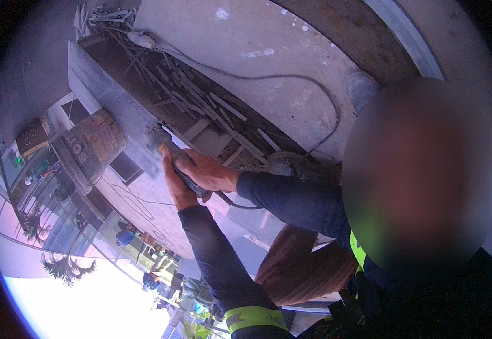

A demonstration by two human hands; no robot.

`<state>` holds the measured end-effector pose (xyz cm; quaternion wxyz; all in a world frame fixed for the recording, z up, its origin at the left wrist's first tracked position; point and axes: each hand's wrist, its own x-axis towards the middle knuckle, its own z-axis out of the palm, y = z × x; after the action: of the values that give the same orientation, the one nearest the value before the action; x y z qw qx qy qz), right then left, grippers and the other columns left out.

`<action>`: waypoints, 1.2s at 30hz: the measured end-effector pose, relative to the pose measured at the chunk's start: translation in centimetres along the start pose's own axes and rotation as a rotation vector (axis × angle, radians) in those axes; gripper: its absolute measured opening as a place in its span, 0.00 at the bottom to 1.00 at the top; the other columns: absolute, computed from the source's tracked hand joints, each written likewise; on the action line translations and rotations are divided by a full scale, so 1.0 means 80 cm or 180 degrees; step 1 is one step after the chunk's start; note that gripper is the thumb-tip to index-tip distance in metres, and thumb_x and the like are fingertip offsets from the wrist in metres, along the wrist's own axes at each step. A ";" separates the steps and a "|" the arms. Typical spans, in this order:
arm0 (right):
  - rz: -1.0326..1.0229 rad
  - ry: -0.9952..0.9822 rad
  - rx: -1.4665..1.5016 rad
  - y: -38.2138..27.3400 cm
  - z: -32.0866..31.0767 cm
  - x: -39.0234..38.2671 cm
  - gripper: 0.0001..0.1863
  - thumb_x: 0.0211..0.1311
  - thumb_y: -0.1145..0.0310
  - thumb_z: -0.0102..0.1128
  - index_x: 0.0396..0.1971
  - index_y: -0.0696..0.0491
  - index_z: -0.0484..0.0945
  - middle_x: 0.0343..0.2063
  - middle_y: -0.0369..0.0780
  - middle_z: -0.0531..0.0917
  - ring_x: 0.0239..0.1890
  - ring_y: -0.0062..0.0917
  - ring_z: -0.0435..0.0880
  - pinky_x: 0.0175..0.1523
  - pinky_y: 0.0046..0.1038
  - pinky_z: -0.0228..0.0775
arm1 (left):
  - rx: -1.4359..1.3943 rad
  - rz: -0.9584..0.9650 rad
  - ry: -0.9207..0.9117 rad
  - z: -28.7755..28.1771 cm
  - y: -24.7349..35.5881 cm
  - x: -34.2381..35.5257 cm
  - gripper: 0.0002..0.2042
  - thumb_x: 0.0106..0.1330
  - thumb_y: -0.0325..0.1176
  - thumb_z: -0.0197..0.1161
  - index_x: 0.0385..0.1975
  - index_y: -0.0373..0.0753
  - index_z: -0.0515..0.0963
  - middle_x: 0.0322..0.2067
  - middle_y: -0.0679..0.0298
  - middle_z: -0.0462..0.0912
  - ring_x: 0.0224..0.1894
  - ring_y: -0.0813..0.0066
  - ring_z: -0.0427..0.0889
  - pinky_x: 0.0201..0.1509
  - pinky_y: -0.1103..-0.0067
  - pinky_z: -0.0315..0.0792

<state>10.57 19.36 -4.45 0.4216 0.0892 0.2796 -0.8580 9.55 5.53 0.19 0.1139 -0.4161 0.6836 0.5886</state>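
Both my hands are wrapped around a dusty, dark, grinder-like power tool [185,175]. My right hand [212,170] grips its body from the right. My left hand [177,185] closes around it on the other side, nearer the working end. The tool's head rests at or just above a long grey concrete-like surface [127,110]; exact contact is hard to see. A dark cord leaves the tool's rear end below my right sleeve. Fingers and dust hide part of the housing. Both forearms wear dark sleeves, the left with a yellow-green band.
Thin wood strips [223,113] lie heaped in a trough beside the surface. A cable [246,76] with a pale connector [141,39] crosses a pale slab [291,45]. A worn drum-shaped container [96,141] stands beyond. Brown trousers [308,263] show nearby; several people are farther off.
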 end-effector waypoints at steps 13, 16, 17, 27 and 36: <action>-0.1355 0.1184 -0.1333 0.064 -0.023 -0.077 0.42 0.77 0.47 0.61 0.79 0.57 0.60 0.61 0.57 0.82 0.58 0.50 0.88 0.65 0.43 0.80 | -0.0075 0.0350 -0.0331 0.048 -0.062 -0.067 0.28 0.83 0.56 0.57 0.62 0.33 0.79 0.49 0.60 0.86 0.49 0.68 0.85 0.56 0.70 0.79; -0.0722 0.0414 -0.1254 0.033 0.000 -0.121 0.43 0.77 0.47 0.61 0.81 0.54 0.57 0.63 0.56 0.81 0.58 0.47 0.88 0.64 0.41 0.81 | -0.0186 0.0441 -0.0165 0.011 -0.078 -0.101 0.27 0.82 0.56 0.58 0.61 0.34 0.78 0.48 0.60 0.86 0.47 0.68 0.86 0.53 0.70 0.80; -0.0650 0.0245 -0.1291 0.020 0.000 -0.135 0.43 0.77 0.47 0.61 0.81 0.53 0.56 0.63 0.55 0.81 0.58 0.46 0.88 0.63 0.41 0.81 | -0.0247 0.0526 -0.0178 0.005 -0.076 -0.112 0.27 0.81 0.56 0.58 0.60 0.35 0.78 0.48 0.59 0.86 0.46 0.68 0.86 0.51 0.71 0.81; -0.1681 -0.0925 -0.2117 -0.013 0.031 -0.239 0.49 0.68 0.56 0.73 0.82 0.50 0.54 0.60 0.51 0.82 0.59 0.39 0.87 0.63 0.39 0.80 | -0.0881 0.1271 -0.0019 0.048 -0.013 -0.309 0.26 0.74 0.44 0.73 0.62 0.32 0.76 0.52 0.59 0.84 0.49 0.68 0.86 0.53 0.72 0.82; -0.1985 -0.0894 -0.2971 -0.030 0.014 -0.305 0.55 0.63 0.61 0.72 0.84 0.53 0.48 0.70 0.56 0.74 0.73 0.45 0.77 0.76 0.41 0.68 | -0.1193 0.1639 -0.0278 0.076 -0.033 -0.351 0.15 0.67 0.39 0.74 0.45 0.35 0.85 0.38 0.64 0.88 0.34 0.73 0.87 0.41 0.74 0.81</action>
<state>24.18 36.33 6.93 0.1765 -0.3076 0.5828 -0.7311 26.96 23.33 14.73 -0.0883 -0.2175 0.6406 0.7311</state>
